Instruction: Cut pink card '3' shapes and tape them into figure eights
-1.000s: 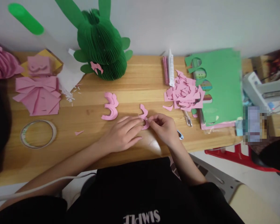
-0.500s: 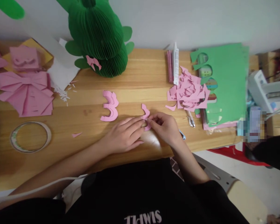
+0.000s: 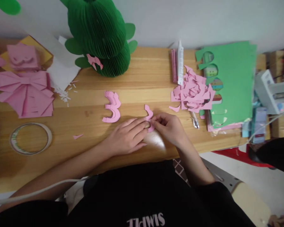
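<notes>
A curved pink paper cutout (image 3: 148, 110), shaped like a 3, lies on the wooden table with its middle covered by fingers. My left hand (image 3: 126, 135) is stretched out flat, its fingertips pressing on the cutout's left side. From the right, my right hand (image 3: 169, 127) pinches the cutout's edge between thumb and forefinger, the other fingers curled in. Left of them lies a stack of matching pink paper cutouts (image 3: 113, 115), slightly fanned out at the top.
Pink paper scraps (image 3: 194, 91) are heaped at right beside a white glue tube (image 3: 180, 64) and green paper sheets (image 3: 238, 85). A green honeycomb-paper figure (image 3: 97, 34) stands at the back. At left are a pink folded paper bow (image 3: 26, 83) and a tape roll (image 3: 48, 135).
The view has shifted slightly. Both hands stay at the cutout in nearly the same pose, with no clear movement of the paper.
</notes>
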Demonstrator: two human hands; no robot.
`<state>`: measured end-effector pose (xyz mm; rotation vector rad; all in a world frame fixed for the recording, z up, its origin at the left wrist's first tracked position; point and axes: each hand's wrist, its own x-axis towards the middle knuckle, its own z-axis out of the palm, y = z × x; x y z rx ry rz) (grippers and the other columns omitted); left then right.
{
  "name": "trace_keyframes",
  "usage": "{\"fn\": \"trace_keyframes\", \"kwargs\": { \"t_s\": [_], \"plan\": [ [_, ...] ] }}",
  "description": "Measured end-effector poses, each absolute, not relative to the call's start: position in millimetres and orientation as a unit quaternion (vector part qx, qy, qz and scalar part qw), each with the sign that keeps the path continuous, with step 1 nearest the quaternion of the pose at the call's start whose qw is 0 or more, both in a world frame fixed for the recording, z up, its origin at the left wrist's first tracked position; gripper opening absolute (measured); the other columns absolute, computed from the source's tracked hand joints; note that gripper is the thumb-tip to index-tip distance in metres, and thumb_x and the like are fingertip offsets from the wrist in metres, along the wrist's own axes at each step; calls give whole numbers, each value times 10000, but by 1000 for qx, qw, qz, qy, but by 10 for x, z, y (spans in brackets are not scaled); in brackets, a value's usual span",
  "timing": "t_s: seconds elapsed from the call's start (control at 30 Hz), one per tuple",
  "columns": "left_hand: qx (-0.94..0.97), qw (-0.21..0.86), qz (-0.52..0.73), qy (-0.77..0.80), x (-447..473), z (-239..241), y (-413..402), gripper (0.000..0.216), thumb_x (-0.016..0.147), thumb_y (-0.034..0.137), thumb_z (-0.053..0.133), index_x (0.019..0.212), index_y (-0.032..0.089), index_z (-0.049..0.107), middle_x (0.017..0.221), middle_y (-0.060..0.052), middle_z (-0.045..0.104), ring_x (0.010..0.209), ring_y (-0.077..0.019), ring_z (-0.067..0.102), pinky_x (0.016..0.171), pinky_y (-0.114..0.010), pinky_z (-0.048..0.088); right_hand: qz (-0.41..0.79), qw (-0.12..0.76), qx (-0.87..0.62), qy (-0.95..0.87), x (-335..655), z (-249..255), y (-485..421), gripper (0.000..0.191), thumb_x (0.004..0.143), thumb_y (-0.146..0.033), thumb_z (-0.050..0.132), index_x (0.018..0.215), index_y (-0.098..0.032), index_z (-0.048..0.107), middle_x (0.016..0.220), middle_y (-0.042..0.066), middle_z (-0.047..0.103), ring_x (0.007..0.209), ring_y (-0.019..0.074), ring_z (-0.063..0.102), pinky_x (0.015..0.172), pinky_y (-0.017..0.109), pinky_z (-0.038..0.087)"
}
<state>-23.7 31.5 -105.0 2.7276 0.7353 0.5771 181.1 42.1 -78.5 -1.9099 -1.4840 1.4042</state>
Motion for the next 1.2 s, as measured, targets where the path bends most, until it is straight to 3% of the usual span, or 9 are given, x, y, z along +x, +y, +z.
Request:
{"fn": "trace_keyframes", "kwargs": {
  "t_s": [0.37, 0.57, 0.8, 0.97, 1.07, 1.2],
  "plan": [
    [938, 131, 190, 260, -235, -1045, 312, 438, 995, 402, 455, 1214, 51, 599, 1259, -194, 674, 1257, -298, 596, 1003, -401, 512, 452, 141, -702, -532, 1760, -773, 420, 73, 783, -191, 653, 781, -148, 712, 661, 25, 697, 552, 124, 547, 561, 259, 406],
    [945, 108, 159, 266, -225, -1051, 290, 483, 993, 444, 457, 1244, 57, 601, 1358, -207, 611, 1280, -290, 581, 1029, -405, 482, 436, 140, -697, -552, 1742, -773, 420, 71, 785, -196, 649, 753, -160, 701, 657, 31, 711, 558, 139, 582, 569, 268, 425],
    [952, 66, 156, 257, -195, -1044, 277, 509, 1017, 438, 393, 1238, 31, 604, 1320, -210, 637, 1274, -287, 586, 1035, -401, 467, 412, 180, -695, -561, 1778, -803, 356, 52, 771, -190, 661, 734, -169, 691, 642, 23, 712, 549, 145, 624, 552, 258, 469],
    [951, 62, 161, 257, -194, -1051, 277, 515, 1018, 434, 386, 1245, 25, 599, 1320, -207, 639, 1259, -284, 596, 1032, -399, 463, 253, 216, -635, -697, 1890, -814, 210, 145, 844, -171, 590, 885, -166, 729, 733, 49, 712, 600, 158, 635, 568, 262, 500],
    [951, 56, 163, 256, -191, -1043, 283, 502, 1016, 430, 390, 1223, 31, 614, 1320, -200, 641, 1253, -280, 600, 1032, -394, 462, 150, 189, -564, -790, 1925, -847, 121, 262, 925, -159, 513, 1069, -150, 732, 793, 72, 701, 645, 167, 638, 558, 261, 486],
    [951, 56, 159, 258, -193, -1042, 283, 498, 1009, 434, 411, 1214, 30, 619, 1317, -208, 640, 1256, -283, 598, 1036, -396, 462, 62, 131, -520, -842, 1918, -923, 32, 299, 966, -153, 488, 1160, -141, 715, 815, 79, 688, 655, 167, 626, 542, 260, 460]
  ]
}}
